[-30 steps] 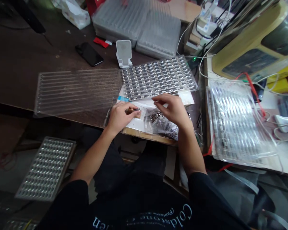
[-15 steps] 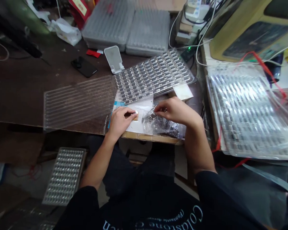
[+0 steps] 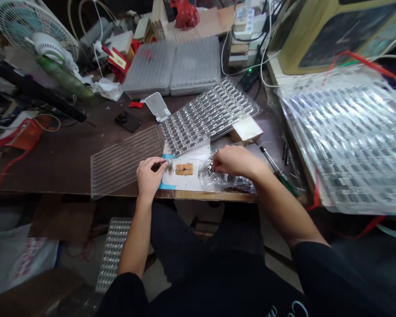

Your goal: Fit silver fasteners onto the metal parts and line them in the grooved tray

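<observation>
Hands at the parts bag

Meanwhile the left hand (image 3: 148,175) pinched a small dark part (image 3: 160,165) beside the brown pad (image 3: 184,169), while the right hand (image 3: 235,160) pinched into a clear bag of metal parts (image 3: 229,181) near the surface (image 3: 56,154) edge

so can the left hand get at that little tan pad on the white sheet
Probably yes: the left hand rests just left of the tan pad, with only bare white sheet between them; the right hand is off over the bag.

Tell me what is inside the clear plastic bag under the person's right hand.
The clear bag holds a heap of small shiny metal parts, too small to identify. The right hand rests on the bag's upper end, hiding whatever lies beneath its fingers.
</observation>
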Motion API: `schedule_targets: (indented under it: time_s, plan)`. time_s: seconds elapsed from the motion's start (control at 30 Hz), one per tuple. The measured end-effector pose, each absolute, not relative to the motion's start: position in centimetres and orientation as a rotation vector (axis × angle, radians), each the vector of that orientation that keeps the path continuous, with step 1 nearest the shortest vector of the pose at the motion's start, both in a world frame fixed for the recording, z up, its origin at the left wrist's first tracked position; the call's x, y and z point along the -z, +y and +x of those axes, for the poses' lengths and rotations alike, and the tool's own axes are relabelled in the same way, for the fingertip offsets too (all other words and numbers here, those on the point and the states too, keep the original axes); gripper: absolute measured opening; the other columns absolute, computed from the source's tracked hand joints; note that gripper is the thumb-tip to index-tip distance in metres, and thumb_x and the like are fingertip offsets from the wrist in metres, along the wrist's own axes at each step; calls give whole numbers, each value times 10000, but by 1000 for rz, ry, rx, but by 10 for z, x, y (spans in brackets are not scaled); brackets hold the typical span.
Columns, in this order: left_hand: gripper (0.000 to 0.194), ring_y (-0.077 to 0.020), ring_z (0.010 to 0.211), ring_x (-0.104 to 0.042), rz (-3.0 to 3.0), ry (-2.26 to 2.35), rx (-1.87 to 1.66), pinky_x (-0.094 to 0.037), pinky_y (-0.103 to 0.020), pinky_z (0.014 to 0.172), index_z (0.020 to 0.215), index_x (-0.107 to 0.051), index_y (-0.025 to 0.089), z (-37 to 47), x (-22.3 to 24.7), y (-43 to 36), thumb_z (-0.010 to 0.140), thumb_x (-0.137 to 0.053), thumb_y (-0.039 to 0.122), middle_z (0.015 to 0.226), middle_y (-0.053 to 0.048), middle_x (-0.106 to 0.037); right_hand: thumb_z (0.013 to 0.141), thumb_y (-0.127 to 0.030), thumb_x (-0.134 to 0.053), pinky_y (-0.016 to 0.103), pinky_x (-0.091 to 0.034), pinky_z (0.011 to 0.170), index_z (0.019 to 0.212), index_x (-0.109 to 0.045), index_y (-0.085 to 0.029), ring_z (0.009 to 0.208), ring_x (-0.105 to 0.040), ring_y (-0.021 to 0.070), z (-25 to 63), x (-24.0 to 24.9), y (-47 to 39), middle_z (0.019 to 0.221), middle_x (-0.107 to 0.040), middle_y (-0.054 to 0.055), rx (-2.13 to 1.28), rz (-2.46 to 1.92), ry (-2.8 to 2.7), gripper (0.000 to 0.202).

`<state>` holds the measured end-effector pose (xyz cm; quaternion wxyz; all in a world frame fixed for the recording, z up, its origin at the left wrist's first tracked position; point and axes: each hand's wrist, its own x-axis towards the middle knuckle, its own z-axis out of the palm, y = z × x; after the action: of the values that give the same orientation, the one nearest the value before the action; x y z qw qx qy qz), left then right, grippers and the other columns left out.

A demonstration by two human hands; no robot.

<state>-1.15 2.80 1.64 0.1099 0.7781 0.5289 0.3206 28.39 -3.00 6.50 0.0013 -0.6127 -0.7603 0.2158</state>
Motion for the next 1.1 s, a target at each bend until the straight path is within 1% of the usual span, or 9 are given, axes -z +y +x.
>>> schedule_targets:
  time_s: [0.13,0.2,0.33,0.5,0.7,0.8,0.9,1.0,1.1]
  plan:
    - [128,-252,1021,-649,2356,1642,-938,-454,-407,983,890,-778,218,-14,-11,28,855,-736,334,1018,-61,-731,782,-177,-648,309,-335,580,861,-804,-212,755,-672,230,284,-66,-29,830,-750,88,-689,-1927,-2404,178]
    - [136,-249,1007,-648,2348,1643,-946,-454,-394,968,897,-778,220,-14,-13,29,867,-718,338,1000,-57,-729,797,-183,-631,311,-331,585,874,-797,-206,776,-671,233,284,-66,-29,849,-751,90,-694,-1909,-2411,185]
    - [161,-236,908,-635,2320,1651,-997,-470,-360,883,906,-771,219,-16,-19,36,899,-674,347,954,-50,-742,823,-186,-611,320,-338,597,902,-793,-196,789,-667,237,284,-69,-30,875,-748,103,-706,-1894,-2405,199]
    - [171,-240,860,-628,2339,1657,-856,-465,-364,865,905,-777,222,-14,-18,45,897,-670,355,939,-47,-755,845,-193,-614,326,-336,604,916,-792,-188,781,-667,239,282,-73,-32,869,-741,115,-726,-1906,-2399,191]
    - [192,-281,999,-628,2408,1747,-682,-444,-422,957,945,-785,252,-35,-24,42,918,-630,363,1041,-56,-740,845,-178,-620,333,-331,603,882,-785,-194,756,-661,237,283,-70,-32,848,-741,110,-727,-1890,-2383,170]
    - [186,-310,1021,-623,2464,1864,-573,-445,-448,943,949,-770,251,-56,-36,33,921,-613,346,1065,-74,-730,837,-174,-634,331,-331,604,861,-781,-194,759,-661,243,283,-67,-31,839,-736,115,-725,-1882,-2362,150]
    - [197,-331,1053,-617,2492,1947,-597,-448,-461,928,1009,-756,241,-61,-46,23,934,-589,314,1126,-92,-719,823,-153,-642,329,-332,601,847,-782,-187,742,-656,241,284,-67,-31,820,-731,117,-725,-1865,-2346,147]
    - [203,-293,1058,-632,2524,1701,-700,-451,-433,956,1029,-758,247,-37,-45,21,954,-580,309,1127,-69,-723,809,-109,-631,323,-334,596,832,-780,-177,699,-644,216,285,-67,-31,781,-729,100,-754,-1808,-2327,165]
    - [188,-272,1047,-634,2510,1486,-723,-450,-418,964,1041,-766,251,-1,-35,30,949,-613,311,1104,-54,-728,810,-77,-614,314,-387,645,847,-790,-171,729,-666,206,285,-64,-28,794,-752,86,-784,-1663,-2298,202]
